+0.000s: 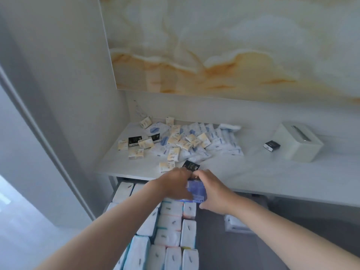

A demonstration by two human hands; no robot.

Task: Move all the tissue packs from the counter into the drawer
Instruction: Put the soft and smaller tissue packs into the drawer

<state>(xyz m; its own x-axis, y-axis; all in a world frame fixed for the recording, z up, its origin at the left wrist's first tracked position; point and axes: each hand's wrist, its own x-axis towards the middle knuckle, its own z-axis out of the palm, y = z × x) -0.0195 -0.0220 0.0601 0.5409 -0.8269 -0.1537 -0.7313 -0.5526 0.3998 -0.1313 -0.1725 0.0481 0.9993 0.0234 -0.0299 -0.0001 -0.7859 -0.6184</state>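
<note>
Head view, the only one we have. Item, blue pack [196, 191]: held between both hands just in front of the counter [263, 172] edge and above the back of the open drawer [224, 246]. We judge the two-handed hold suits a bundle rather than a single pack, though blur keeps us from counting. Item, left hand [173, 187]: laid over the pack's left side, fingers curled round it. Item, right hand [213, 192]: clasping the right side, thumb under the near edge, fingers over the far one. Item, stowed packs [169, 223]: white, standing on edge in tight rows along the drawer's left part, presumably so that as many as possible fit. The right part shows bare grey floor, where one stray pack [233, 224] lies apart from the rows. Item, loose packs [185, 141]: a heap of cream, white-and-blue and black ones on the counter's left end, near the wall corner. One black pack [191, 166] lies nearest the hands, just beyond the fingertips. Item, lone black pack [271, 146]: just beside the tissue box [296, 142], well apart from the heap. Judgement: we place the task in mid-course, with much of the heap left to move. The pack in hand looks bound for the end of a standing row, and setting it upright against its neighbours would keep the rows from toppling.
</note>
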